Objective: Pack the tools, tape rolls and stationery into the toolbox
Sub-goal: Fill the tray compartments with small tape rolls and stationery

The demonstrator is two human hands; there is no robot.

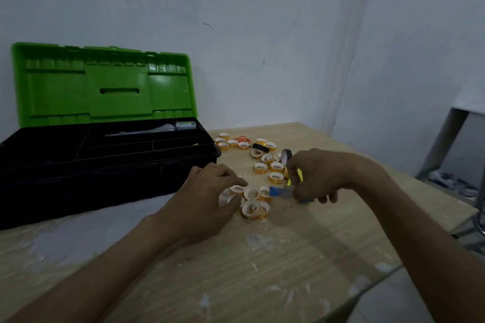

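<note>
Toolbox (105, 173) sits on the left of the counter (262, 270), green lid (105, 86) propped open. The top tray (147, 148) already has a few items at the back, but most compartments look free.

Left hand (210, 196): fingers curled over the near cluster of tape rolls (253, 202), thumb and fingertips closing round the ones on its side. Right hand (315, 176): closed round a blue tool (282, 191), probably a utility knife, with the blue end pointing at the cluster. Something yellow shows by its fingers; I cannot tell what it is.

More rolls lie scattered further back, along with a black tape roll (286, 155) and orange scissors (242, 138) near the toolbox's right end.

Step in hand, as I judge it: gather one handful of rolls and carry it left into the box.

- Draw the rolls tight against the palm before lifting, since loose ones will roll away.
- Keep the blue tool's end clear of the left fingers.
- Drop the rolls into a single open compartment, low over the tray.
- Lay the tool flat in a long slot.
</note>
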